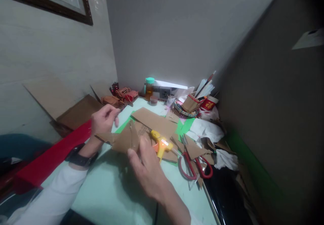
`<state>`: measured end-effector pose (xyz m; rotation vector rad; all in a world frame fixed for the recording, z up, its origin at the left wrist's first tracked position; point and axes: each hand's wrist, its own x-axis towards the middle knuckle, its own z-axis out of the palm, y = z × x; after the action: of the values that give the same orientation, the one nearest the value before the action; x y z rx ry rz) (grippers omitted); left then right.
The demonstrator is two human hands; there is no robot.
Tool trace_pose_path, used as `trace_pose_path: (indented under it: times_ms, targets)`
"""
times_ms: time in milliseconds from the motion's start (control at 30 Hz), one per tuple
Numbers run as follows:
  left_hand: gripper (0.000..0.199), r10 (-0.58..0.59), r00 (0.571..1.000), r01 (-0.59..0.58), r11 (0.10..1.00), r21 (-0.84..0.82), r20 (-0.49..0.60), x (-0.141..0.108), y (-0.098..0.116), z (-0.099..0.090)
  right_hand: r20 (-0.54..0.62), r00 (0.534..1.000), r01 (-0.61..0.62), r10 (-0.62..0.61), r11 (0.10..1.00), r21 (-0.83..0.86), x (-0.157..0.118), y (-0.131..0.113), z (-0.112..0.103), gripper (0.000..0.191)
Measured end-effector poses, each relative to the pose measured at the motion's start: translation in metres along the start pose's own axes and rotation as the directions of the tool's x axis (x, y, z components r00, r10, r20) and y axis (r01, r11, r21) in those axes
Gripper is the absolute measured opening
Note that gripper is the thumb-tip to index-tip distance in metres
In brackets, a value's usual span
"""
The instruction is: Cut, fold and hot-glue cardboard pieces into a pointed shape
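My right hand (148, 169) grips the edge of a folded cardboard piece (124, 139) between thumb and fingers, above the table. Along a fold of this piece runs a thin pale line. My left hand (103, 119) is raised beside the cardboard's upper left, with thumb and fingers pinched together. What the pinch holds, if anything, is too small to make out. Just past my right fingers lies a yellow hot glue gun (163, 142) with an orange trigger. Red-handled scissors (187, 164) rest to its right among cardboard scraps.
A flat cardboard sheet (157, 120) and green paper (186, 125) cover part of the pale table (106, 191). Behind stand a jar with a teal lid (150, 86) and a pencil holder (191, 103). A black glossy object (225, 194) lies at the right edge, red material (55, 154) at left.
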<state>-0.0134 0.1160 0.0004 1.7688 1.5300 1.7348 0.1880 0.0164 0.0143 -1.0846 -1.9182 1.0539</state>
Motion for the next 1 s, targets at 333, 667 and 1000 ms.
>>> trace_pose_path:
  times_ms: [333, 667, 1000]
  targets:
    - [0.027, 0.019, 0.981, 0.001, 0.994, -0.105, 0.195, 0.002, -0.012, 0.012, 0.015, 1.000, -0.019, 0.019, 0.999, -0.043, 0.003, -0.001, 0.003, 0.028]
    - [0.026, 0.000, 0.973, 0.058, 0.969, -0.242, 0.231, 0.005, -0.018, 0.007, -0.014, 1.000, 0.011, -0.012, 0.998, -0.067, 0.007, -0.005, 0.010, 0.015]
    - [0.020, 0.001, 0.950, 0.179, 0.820, -0.544, 0.314, -0.001, 0.000, 0.005, -0.025, 0.998, -0.061, 0.060, 0.997, -0.044, 0.005, -0.007, 0.004, 0.015]
